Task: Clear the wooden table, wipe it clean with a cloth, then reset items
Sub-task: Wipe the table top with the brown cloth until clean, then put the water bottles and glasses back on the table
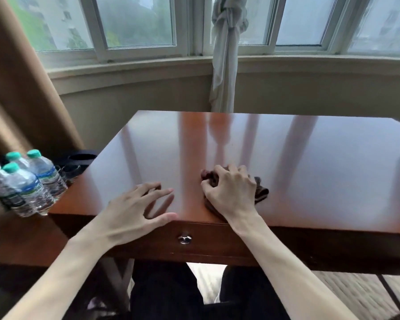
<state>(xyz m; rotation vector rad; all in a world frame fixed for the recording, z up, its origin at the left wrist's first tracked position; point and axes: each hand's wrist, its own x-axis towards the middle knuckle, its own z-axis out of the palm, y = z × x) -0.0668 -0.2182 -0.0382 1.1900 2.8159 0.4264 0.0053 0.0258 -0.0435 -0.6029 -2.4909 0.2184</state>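
At the near edge of the tabletop (252,144) the left hand (134,205) lay flat with straight, spread fingers, holding nothing. Just right of it, the right hand (231,188) had its grip closed around the bunched dark cloth (261,192), pressed on the wood. The surface carried nothing else, so clearing seemed done and wiping under way. The water bottles (26,183) stood off its left edge, not yet put back.
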